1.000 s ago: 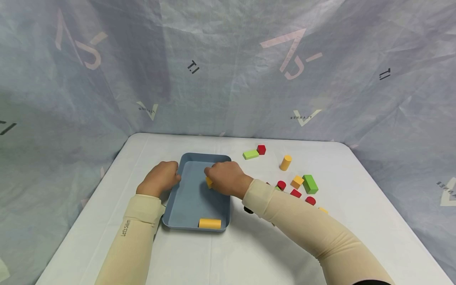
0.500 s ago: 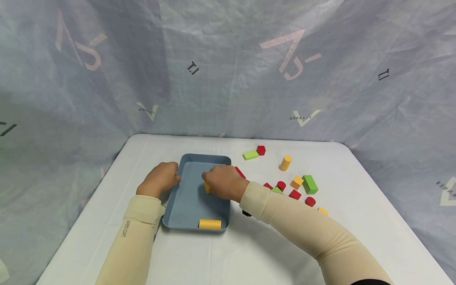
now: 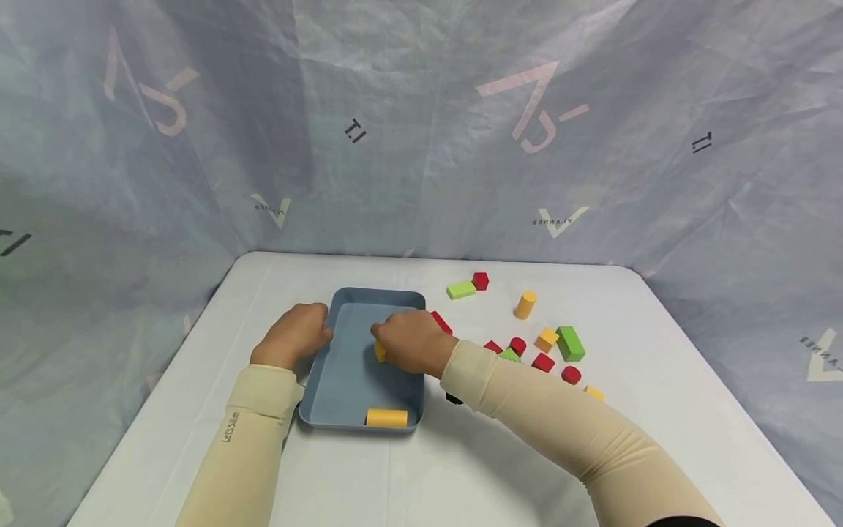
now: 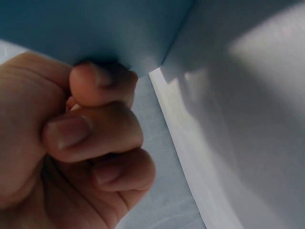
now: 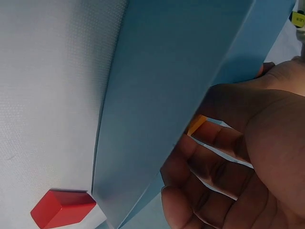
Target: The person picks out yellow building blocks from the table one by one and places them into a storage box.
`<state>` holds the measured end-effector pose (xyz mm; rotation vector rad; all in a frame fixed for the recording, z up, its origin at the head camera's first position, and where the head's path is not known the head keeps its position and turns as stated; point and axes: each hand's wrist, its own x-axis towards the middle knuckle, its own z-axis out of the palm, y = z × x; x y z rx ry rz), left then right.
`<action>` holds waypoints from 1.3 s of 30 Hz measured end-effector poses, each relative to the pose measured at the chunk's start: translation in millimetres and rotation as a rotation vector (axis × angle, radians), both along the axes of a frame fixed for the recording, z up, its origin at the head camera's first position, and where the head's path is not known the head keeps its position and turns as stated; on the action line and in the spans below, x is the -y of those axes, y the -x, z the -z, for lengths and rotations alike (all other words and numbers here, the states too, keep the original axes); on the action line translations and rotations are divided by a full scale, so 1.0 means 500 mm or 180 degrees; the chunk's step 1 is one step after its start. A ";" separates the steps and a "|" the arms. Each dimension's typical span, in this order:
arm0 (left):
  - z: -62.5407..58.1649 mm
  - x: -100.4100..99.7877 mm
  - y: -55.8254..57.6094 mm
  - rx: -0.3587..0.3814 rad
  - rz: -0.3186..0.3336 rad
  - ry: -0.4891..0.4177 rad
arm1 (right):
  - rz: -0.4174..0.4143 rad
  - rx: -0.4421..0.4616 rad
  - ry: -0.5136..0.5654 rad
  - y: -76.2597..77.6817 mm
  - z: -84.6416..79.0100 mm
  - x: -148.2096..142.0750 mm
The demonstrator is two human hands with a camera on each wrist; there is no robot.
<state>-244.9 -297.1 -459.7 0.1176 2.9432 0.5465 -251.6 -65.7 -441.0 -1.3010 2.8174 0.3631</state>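
A blue-grey tray (image 3: 349,373) lies on the white table. My left hand (image 3: 294,337) grips its left wall; in the left wrist view its curled fingers (image 4: 102,129) press up against the tray's side. Inside the tray, my right hand (image 3: 411,341) pinches a yellow block (image 3: 380,352), mostly hidden by the fingers. The right wrist view catches only an orange-yellow sliver of this block (image 5: 197,124) between thumb and fingers, behind the tray wall (image 5: 167,90). A yellow cylinder (image 3: 386,418) lies on its side along the tray's near wall.
Right of the tray are scattered blocks: a red block (image 3: 441,322) close by its wall, a light green block (image 3: 461,290), a red hexagonal block (image 3: 481,281), an upright yellow cylinder (image 3: 525,304), a yellow cube (image 3: 546,339), a green block (image 3: 570,343), and a black piece (image 3: 454,399).
My right hand has shifted slightly left and nearer to me inside the tray with the yellow block, uncovering the red block beside the tray. The left hand keeps its hold on the tray.
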 end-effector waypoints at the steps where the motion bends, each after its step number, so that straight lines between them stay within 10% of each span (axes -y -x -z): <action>1: -0.001 0.000 0.000 -0.0003 0.0001 0.0002 | 0.0001 0.0001 -0.0006 0.001 0.001 0.000; 39: 0.005 0.001 0.004 0.0009 0.0046 0.0023 | 0.0225 0.0147 0.0299 0.039 -0.035 -0.088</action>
